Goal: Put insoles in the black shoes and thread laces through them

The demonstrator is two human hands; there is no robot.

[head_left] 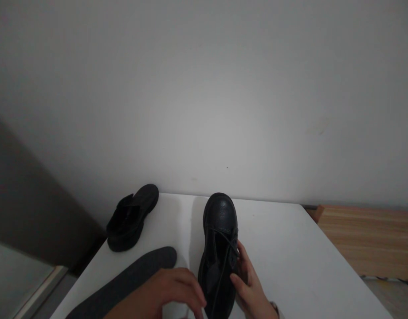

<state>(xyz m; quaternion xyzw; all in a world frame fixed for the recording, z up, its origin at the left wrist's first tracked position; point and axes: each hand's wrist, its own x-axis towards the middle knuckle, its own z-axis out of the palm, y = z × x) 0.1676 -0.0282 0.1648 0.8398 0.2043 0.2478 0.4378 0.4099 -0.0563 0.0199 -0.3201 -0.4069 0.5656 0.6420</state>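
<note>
A black lace-up shoe (220,215) stands on the white table, toe toward the wall, its opening facing up. My right hand (250,288) grips its right side, thumb at the opening's edge and fingers along the outer side. Over the grey insole (124,283), my left hand (177,290) has its fingers bent beside the shoe's left rear edge; whether it pinches anything is hidden. Another black shoe (132,217) lies tilted at the table's back left. Loose laces cross the first shoe's opening.
The white table (284,248) meets a pale wall (224,110) at its back edge. Beyond the table's right edge is a wooden surface (370,239). A dark panel stands at the far left, with a light-edged frame low in front of it.
</note>
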